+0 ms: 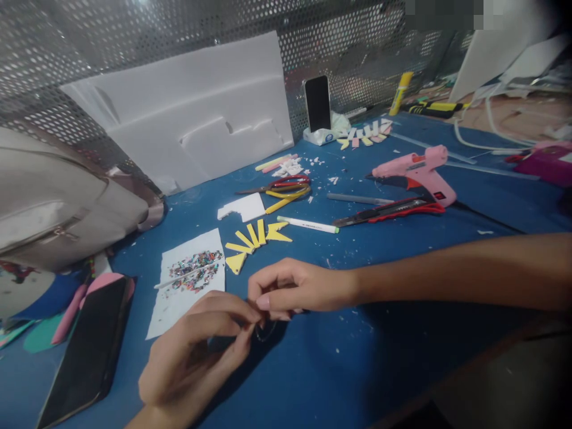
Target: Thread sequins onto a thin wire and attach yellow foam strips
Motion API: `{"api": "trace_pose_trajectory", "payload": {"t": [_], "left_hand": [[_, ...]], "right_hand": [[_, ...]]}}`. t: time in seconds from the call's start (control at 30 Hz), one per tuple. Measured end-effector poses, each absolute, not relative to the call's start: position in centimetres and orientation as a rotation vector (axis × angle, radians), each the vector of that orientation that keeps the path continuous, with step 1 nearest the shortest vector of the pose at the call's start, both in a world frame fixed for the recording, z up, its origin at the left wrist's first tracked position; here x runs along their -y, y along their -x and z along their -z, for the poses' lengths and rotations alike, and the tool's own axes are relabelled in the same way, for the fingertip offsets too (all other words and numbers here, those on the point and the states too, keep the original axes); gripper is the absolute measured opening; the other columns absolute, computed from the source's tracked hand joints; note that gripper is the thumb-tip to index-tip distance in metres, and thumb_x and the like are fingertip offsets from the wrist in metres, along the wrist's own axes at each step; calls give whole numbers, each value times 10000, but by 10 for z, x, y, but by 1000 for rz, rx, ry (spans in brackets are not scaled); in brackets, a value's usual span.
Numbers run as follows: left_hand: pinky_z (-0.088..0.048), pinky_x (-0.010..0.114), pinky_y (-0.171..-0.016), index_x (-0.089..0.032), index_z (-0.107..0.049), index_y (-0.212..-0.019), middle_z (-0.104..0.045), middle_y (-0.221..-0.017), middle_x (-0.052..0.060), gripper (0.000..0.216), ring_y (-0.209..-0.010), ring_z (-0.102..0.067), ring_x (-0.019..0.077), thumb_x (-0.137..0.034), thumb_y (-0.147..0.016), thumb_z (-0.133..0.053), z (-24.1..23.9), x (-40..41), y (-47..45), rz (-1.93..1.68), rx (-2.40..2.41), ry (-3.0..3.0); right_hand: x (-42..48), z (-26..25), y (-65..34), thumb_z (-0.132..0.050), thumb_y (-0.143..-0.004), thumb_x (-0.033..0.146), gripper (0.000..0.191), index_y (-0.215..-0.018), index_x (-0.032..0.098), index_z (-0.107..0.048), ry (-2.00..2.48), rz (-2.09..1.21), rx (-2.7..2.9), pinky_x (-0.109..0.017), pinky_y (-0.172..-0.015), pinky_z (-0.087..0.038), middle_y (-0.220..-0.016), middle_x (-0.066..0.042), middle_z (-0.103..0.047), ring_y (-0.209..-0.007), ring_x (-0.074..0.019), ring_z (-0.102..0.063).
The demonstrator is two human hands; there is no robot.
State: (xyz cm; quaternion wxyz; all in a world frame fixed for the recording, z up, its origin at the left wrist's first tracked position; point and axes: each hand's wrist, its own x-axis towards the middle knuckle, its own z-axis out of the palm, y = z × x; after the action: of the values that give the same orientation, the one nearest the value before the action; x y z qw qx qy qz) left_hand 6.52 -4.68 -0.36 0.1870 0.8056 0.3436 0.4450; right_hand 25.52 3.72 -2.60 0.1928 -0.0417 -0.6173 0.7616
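Note:
A thin, pale loop (pixel 265 335), like fine wire or clear thread, dangles just under my touching fingertips. My left hand (pixel 199 342) pinches at it, thumb against forefinger. From the right, my right hand (pixel 299 286) meets it with curled, closed fingers; the exact grip point is hidden behind them. Close to my left hand lies a white paper sheet (pixel 157 319) bearing a heap of small multicoloured bits (pixel 196 273) and a thin white stick (pixel 179 280). Several yellow cut pieces (pixel 252 235) lie beyond my right hand.
Farther back are scissors (pixel 286 192), a white-green marker (pixel 308 224), a red box cutter (pixel 397 210) and a pink glue gun (pixel 415 173). A dark phone (pixel 89 351) lies at left below a light bag (pixel 67 196). Another phone (pixel 318 104) stands upright by the mesh panel (pixel 353 71).

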Motion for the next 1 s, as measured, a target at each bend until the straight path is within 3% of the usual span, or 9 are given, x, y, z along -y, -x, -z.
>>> {"api": "trace_pose_trajectory", "payload": {"t": [0.23,0.53,0.73,1.0], "left_hand": [[-608,292,-665,-169,-587,-935,-716,-792,11,371,-734,-710,170,126,-712,-618,13,45,-70,-1419,-935,-2038],[-624,298,-698,-176,-562,-1018,-720,-868,9,473,-777,-719,170,165,-695,-617,14,46,-68,-1405,-888,-2008],[-619,295,-660,-167,-552,-1004,-705,-850,8,451,-767,-712,169,166,-704,-605,11,44,-69,-1368,-839,-2077],[-615,290,-690,-158,-559,-1005,-704,-880,26,444,-814,-702,168,173,-712,-596,16,48,-65,-1365,-876,-2071]], "right_hand": [[-39,28,-257,-488,-925,163,96,-841,140,-528,99,-2129,1764,-156,-456,-315,-596,70,-470,-494,-35,-405],[-38,26,-255,-450,-975,277,255,-774,139,-526,123,-2232,1707,-194,-479,-301,-520,91,-400,-467,-40,-368],[-38,25,-255,-451,-969,231,229,-771,136,-513,176,-2235,1771,-181,-474,-304,-605,55,-527,-465,-23,-385],[-39,27,-254,-459,-965,219,202,-788,136,-507,172,-2222,1776,-152,-465,-328,-628,45,-536,-476,-21,-423]]}}
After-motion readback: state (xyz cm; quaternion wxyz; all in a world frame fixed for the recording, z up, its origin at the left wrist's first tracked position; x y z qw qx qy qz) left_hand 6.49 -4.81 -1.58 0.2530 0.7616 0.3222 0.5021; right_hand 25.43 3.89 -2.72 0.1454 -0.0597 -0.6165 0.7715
